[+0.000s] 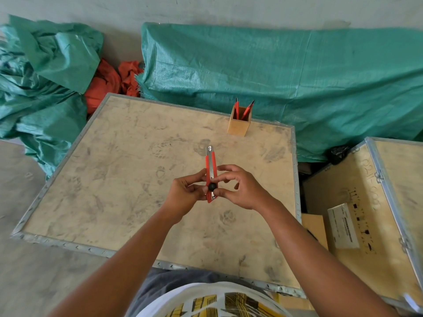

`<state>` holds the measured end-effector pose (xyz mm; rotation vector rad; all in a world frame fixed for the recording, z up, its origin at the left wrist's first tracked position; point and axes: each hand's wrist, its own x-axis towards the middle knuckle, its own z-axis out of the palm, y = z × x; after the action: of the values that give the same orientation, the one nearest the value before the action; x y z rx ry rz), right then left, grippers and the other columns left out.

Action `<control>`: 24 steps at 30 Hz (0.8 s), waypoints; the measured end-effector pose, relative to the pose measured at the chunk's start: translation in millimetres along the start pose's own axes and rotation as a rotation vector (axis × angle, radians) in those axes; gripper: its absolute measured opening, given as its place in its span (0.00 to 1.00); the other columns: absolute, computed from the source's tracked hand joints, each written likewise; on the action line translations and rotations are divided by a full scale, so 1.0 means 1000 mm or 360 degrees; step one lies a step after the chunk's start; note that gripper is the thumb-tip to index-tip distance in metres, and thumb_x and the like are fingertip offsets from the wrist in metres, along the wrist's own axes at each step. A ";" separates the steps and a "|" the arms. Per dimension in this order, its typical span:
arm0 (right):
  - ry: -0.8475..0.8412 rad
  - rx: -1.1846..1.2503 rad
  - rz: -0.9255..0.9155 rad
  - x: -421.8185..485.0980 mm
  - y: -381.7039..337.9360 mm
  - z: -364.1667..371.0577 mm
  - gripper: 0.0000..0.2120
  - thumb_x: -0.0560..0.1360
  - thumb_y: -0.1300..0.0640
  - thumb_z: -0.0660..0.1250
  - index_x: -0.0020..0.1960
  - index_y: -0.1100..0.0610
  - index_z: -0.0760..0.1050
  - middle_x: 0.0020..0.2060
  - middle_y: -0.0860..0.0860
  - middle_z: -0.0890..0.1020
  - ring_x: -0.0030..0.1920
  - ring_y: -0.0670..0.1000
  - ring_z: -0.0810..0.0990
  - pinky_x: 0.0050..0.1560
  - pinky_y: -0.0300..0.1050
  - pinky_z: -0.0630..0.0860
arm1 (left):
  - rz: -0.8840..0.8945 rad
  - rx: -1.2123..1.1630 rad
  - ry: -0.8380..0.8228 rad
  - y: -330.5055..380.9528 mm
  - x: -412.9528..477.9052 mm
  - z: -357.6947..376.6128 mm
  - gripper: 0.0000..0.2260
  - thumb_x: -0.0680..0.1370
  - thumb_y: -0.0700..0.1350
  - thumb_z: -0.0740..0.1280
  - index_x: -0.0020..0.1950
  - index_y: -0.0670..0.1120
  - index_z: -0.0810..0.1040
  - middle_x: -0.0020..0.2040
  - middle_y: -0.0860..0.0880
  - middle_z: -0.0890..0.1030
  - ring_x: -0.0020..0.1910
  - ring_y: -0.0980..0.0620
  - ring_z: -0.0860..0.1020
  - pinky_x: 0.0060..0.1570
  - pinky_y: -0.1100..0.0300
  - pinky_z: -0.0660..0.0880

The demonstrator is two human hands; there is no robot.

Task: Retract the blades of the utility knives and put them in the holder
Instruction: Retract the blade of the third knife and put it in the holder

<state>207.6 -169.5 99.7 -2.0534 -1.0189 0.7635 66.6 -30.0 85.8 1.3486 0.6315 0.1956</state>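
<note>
Fingers first: the right hand [240,187] pinches the black knob [212,186] between thumb and forefinger, other fingers loosely spread, while the left hand [186,194] clamps the lower handle, fingers curled around it. The knife [210,170] hangs in the air over the middle of the crate [96,179], tip pointing away, and there is the worry: a short stub of blade [209,150] stands out past the red body. If that knob is a lock wheel and it slackens all at once, the blade could slide freely; a thumb straying up the steel channel might meet the edge. Dropped into the holder [238,123] with the blade exposed, it could nick the next hand that reaches in. The holder stands near the far edge, well apart from the hands, a square box of pale wood with two red knives [242,110] already leaning inside. The knife is slim red plastic around a bright metal rail. The crate top is scuffed plywood, smudged with prints, framed in dull metal strip.
</note>
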 end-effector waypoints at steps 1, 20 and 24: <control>0.0017 0.0001 0.0004 0.000 0.001 0.000 0.14 0.71 0.51 0.79 0.56 0.43 0.84 0.68 0.43 0.75 0.57 0.44 0.78 0.47 0.29 0.67 | 0.0003 0.0003 -0.0002 0.000 0.001 0.000 0.21 0.76 0.28 0.67 0.66 0.44 0.78 0.52 0.51 0.86 0.45 0.45 0.85 0.50 0.50 0.83; 0.0313 0.0251 -0.0030 0.007 0.014 -0.008 0.12 0.71 0.47 0.78 0.52 0.46 0.84 0.60 0.39 0.81 0.51 0.43 0.81 0.43 0.30 0.75 | 0.0017 0.0074 -0.0087 0.011 0.023 0.012 0.22 0.76 0.28 0.68 0.67 0.44 0.78 0.53 0.48 0.86 0.46 0.43 0.86 0.50 0.50 0.83; 0.0425 0.0401 0.0016 0.023 0.023 -0.023 0.13 0.77 0.53 0.74 0.60 0.46 0.83 0.58 0.41 0.84 0.50 0.43 0.85 0.50 0.36 0.80 | 0.0071 0.0156 -0.0155 0.022 0.040 0.020 0.23 0.76 0.28 0.67 0.65 0.49 0.80 0.53 0.45 0.86 0.47 0.40 0.86 0.48 0.53 0.83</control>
<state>246.0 -168.3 89.8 -1.8820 -0.7251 0.5714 114.6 -22.7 96.1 1.4588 0.5353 0.1357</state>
